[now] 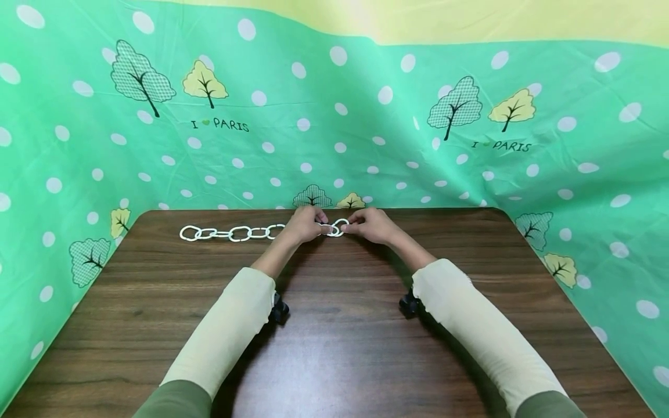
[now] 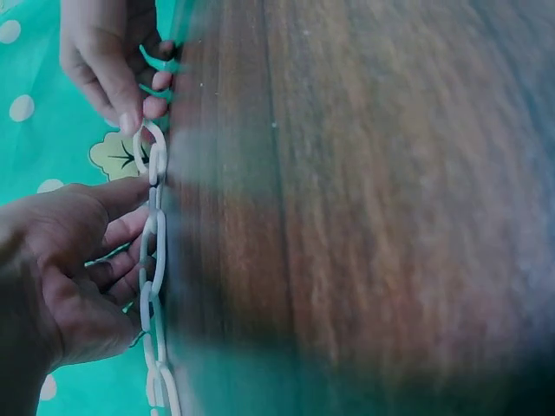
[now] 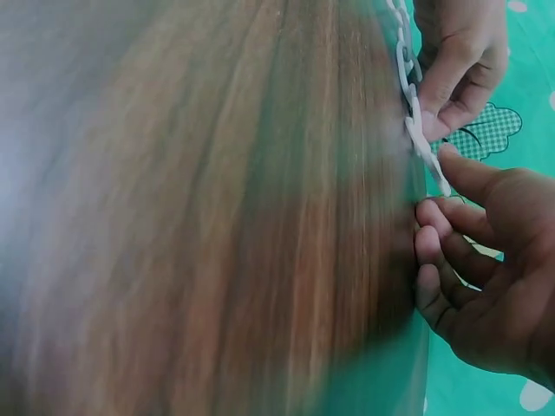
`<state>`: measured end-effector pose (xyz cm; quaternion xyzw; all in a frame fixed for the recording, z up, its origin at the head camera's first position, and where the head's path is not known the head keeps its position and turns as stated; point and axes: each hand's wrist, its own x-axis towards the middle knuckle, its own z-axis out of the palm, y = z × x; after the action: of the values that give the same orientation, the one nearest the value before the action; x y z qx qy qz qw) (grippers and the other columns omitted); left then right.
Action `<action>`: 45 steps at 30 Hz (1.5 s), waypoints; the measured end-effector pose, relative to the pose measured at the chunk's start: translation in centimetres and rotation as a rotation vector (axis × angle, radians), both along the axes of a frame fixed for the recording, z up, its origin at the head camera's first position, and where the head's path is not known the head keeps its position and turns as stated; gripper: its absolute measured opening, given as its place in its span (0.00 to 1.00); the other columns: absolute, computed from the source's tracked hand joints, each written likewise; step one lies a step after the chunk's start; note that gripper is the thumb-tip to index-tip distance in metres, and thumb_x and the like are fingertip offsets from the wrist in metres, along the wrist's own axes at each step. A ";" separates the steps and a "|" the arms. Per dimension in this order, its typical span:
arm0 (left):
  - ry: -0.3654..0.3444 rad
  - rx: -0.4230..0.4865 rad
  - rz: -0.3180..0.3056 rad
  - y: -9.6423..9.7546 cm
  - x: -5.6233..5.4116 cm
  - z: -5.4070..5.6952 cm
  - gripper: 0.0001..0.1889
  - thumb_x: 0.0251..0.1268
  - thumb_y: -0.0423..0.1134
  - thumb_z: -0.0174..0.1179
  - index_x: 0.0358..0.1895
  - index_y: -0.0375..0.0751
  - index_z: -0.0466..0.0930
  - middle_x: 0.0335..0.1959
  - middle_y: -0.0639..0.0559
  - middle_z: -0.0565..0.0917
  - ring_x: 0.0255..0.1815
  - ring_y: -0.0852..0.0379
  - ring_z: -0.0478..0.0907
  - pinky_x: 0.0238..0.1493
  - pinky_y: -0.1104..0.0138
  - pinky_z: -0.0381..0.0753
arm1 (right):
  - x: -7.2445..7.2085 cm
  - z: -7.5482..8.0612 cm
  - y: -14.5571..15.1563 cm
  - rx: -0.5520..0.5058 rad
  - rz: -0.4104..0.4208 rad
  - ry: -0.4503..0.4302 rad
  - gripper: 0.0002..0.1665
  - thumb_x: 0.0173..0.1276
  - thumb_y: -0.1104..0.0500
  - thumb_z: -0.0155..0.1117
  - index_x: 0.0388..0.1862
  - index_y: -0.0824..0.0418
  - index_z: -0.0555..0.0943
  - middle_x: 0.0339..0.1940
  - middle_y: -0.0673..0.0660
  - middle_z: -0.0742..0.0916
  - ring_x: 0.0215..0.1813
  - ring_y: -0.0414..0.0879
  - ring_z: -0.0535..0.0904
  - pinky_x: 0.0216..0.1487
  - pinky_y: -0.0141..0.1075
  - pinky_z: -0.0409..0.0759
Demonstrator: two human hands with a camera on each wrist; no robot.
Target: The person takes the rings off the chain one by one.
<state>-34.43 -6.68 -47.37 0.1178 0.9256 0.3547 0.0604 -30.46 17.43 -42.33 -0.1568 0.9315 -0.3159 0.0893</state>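
A white plastic chain (image 1: pixel 232 234) of several oval links lies in a row along the far part of the table. My left hand (image 1: pixel 304 224) pinches a link near the chain's right end, its palm turned to the camera in the left wrist view. On the last link (image 1: pixel 342 221), the thumb and fingers of my right hand (image 1: pixel 372 225) take a pinch grip. That end link stands tilted between both hands. From the left hand the rest of the chain (image 2: pixel 161 260) trails away to the left. In the right wrist view the right thumb touches the tip of the end link (image 3: pixel 442 180).
The dark wooden table (image 1: pixel 334 325) has its far edge just beyond both hands. A green curtain (image 1: pixel 334 128) with white dots and printed trees hangs behind and at both sides. Black wrist mounts (image 1: pixel 279 309) sit under the pale sleeves.
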 end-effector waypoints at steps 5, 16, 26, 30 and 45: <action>0.025 -0.005 -0.003 0.1 0.0 -0.3 0.16 0.66 0.47 0.82 0.49 0.42 0.91 0.47 0.48 0.92 0.53 0.48 0.86 0.62 0.54 0.85 | 1.4 1.4 -1.2 -0.043 -0.032 -0.009 0.18 0.80 0.49 0.75 0.51 0.64 0.92 0.42 0.58 0.94 0.44 0.48 0.82 0.47 0.38 0.78; 0.137 -0.054 -0.096 -0.3 1.2 0.0 0.15 0.72 0.47 0.78 0.52 0.42 0.92 0.52 0.46 0.92 0.60 0.46 0.84 0.67 0.52 0.82 | 1.7 1.5 -1.2 -0.199 -0.107 -0.120 0.14 0.86 0.57 0.69 0.54 0.68 0.91 0.41 0.60 0.96 0.41 0.46 0.90 0.41 0.32 0.82; 0.146 -0.052 -0.118 -0.8 2.8 0.9 0.14 0.75 0.45 0.75 0.55 0.41 0.92 0.57 0.43 0.91 0.64 0.45 0.82 0.73 0.51 0.77 | 2.0 1.4 -1.0 -0.333 -0.104 -0.159 0.13 0.86 0.61 0.68 0.54 0.72 0.88 0.39 0.61 0.95 0.35 0.40 0.91 0.39 0.33 0.90; 0.155 -0.052 -0.139 -1.0 2.8 0.6 0.15 0.75 0.45 0.74 0.56 0.41 0.92 0.57 0.44 0.93 0.65 0.45 0.82 0.74 0.49 0.76 | 2.4 1.5 -1.1 -0.353 -0.079 -0.155 0.12 0.86 0.62 0.68 0.53 0.73 0.87 0.41 0.65 0.95 0.37 0.42 0.92 0.41 0.35 0.92; 0.228 -0.039 -0.143 -1.4 2.9 0.3 0.08 0.76 0.51 0.75 0.47 0.54 0.94 0.50 0.55 0.92 0.59 0.49 0.82 0.70 0.50 0.77 | 3.2 1.8 -0.7 -0.378 -0.033 -0.121 0.13 0.87 0.62 0.67 0.54 0.74 0.86 0.47 0.71 0.94 0.45 0.55 0.96 0.48 0.42 0.95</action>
<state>-31.49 -8.09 -47.08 0.2220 0.9223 0.3159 -0.0179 -27.31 16.73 -40.55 -0.1362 0.8510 -0.4953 0.1091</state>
